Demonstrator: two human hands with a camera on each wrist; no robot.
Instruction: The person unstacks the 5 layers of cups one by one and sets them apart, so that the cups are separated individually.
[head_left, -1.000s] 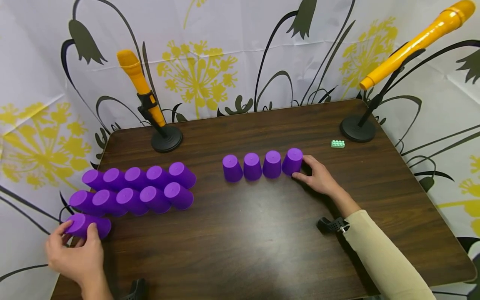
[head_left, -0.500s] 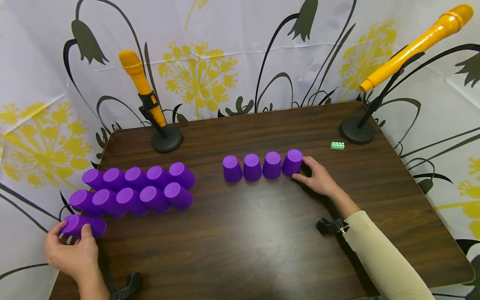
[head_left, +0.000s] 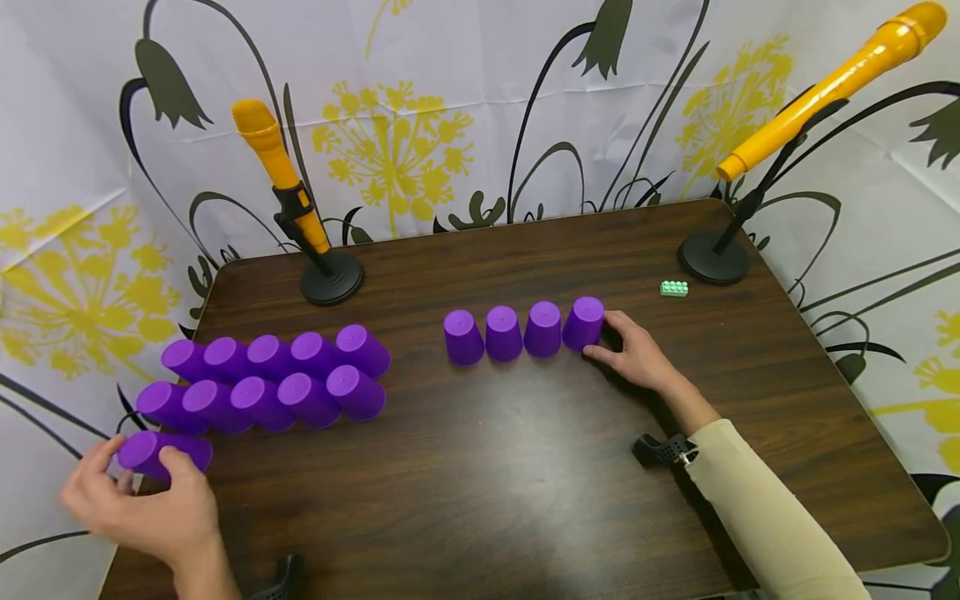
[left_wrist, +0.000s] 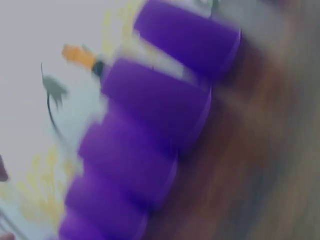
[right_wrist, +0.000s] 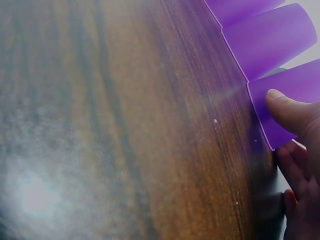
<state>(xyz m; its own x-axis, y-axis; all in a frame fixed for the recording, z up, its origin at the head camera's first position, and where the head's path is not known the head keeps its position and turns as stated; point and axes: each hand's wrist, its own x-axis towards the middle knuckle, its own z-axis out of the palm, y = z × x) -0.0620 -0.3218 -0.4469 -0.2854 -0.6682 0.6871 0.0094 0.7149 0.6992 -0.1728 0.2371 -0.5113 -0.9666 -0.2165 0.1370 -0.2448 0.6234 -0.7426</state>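
Observation:
At the left, a purple cup [head_left: 167, 454] stands upside down in front of two rows of like cups. My left hand [head_left: 146, 508] is beside it, thumb and fingers spread around its near side. In the left wrist view, blurred purple cups [left_wrist: 155, 100] show, with only bits of fingers at the left edge. Mid-table, a short row of upturned purple cups ends at the right with one cup [head_left: 583, 323]. My right hand [head_left: 633, 350] holds that end cup, thumb on its near side and fingers at its right; the right wrist view shows the thumb [right_wrist: 287, 110] on the cup.
Two orange microphones on black stands, a left one [head_left: 277, 167] and a right one [head_left: 832, 92], are at the back of the dark wooden table [head_left: 480, 500]. A small green toy brick [head_left: 673, 288] lies near the right stand. A patterned cloth [head_left: 480, 108] hangs behind.
My left hand, earlier gripping the front left cup, has spread its fingers and shifted slightly left. That cup moved a little left at first, then stayed. The right hand has not moved.

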